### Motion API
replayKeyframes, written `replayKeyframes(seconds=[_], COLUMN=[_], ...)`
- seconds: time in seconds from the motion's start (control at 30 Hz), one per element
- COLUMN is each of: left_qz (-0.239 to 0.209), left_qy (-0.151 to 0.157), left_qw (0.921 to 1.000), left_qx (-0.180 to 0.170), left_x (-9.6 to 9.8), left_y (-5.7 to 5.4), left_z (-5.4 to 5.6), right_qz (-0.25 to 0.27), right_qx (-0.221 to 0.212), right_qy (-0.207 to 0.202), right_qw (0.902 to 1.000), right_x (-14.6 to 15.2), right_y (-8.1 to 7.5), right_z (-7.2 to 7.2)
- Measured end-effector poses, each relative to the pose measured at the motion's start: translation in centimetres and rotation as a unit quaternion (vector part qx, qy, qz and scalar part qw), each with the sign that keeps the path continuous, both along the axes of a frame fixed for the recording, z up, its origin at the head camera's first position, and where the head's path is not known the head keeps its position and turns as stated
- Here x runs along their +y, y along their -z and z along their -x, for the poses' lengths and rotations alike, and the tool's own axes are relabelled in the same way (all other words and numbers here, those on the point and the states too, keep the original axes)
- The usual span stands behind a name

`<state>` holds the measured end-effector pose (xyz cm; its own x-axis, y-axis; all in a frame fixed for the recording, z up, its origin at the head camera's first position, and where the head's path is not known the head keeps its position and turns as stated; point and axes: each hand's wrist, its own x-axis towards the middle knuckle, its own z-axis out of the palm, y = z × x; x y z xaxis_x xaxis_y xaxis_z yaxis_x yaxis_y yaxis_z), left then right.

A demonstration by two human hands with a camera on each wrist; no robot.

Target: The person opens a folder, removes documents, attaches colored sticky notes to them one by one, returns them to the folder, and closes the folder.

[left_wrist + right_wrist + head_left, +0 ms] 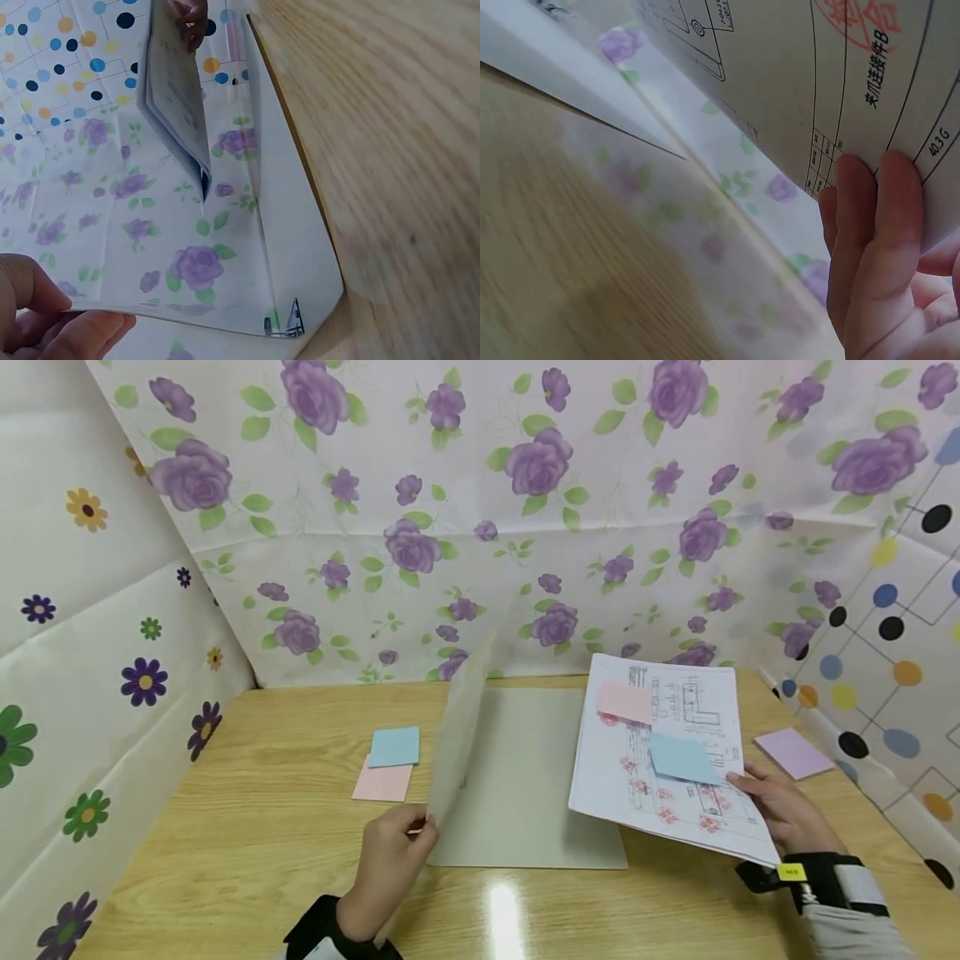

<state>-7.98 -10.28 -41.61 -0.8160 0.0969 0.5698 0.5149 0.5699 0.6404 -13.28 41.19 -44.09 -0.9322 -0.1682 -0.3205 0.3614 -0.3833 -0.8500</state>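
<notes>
A pale grey folder (pixel 525 777) lies opened on the table, its cover (pixel 459 718) raised nearly upright. My left hand (pixel 393 852) pinches the near edge of that cover between thumb and fingers. In the left wrist view a small metal clip (pixel 289 322) shows at the folder's corner. To the right, my right hand (pixel 783 810) grips a stack of papers (pixel 622 777) by its right edge, with line drawings and red stamps on the sheets. On the top sheet sit a pink sticky note (pixel 626 702) and a blue sticky note (pixel 684 758).
Left of the folder, a blue sticky pad (pixel 395 747) partly overlaps a pink one (pixel 381 781) on the wooden table (pixel 255 827). A purple sticky pad (pixel 793 752) lies at the right. Flowered cloth (pixel 480 527) walls the back, with patterned sheets on both sides.
</notes>
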Motion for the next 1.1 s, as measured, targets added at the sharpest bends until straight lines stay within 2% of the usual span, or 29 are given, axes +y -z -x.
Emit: replayKeyframes(seconds=[0.1,0.33,0.5,0.83,1.1], left_qz=[-0.02,-0.04,-0.051,-0.064,-0.071], left_qy=[-0.008,-0.028,-0.038,-0.045,-0.044], left_qw=[0.9994,0.9965,0.9925,0.9904,0.9891], left_qx=[-0.029,-0.069,-0.105,-0.114,-0.121], left_x=[-0.3,-0.9,-1.1,-1.4,-1.8], left_y=[0.0,-0.3,-0.7,-0.8,-0.7], left_z=[-0.2,-0.4,-0.5,-0.6,-0.6], right_qz=[-0.049,-0.072,-0.109,-0.13,-0.187], right_qx=[-0.016,-0.004,-0.001,0.004,0.004], right_qy=[0.011,0.001,-0.017,-0.039,-0.037], right_qw=[0.9986,0.9974,0.9939,0.9907,0.9816], right_x=[-1.1,-3.8,-5.9,-8.9,-10.9], right_y=[0.2,0.9,1.1,1.5,2.2], right_z=[0.4,1.1,1.4,1.9,2.7])
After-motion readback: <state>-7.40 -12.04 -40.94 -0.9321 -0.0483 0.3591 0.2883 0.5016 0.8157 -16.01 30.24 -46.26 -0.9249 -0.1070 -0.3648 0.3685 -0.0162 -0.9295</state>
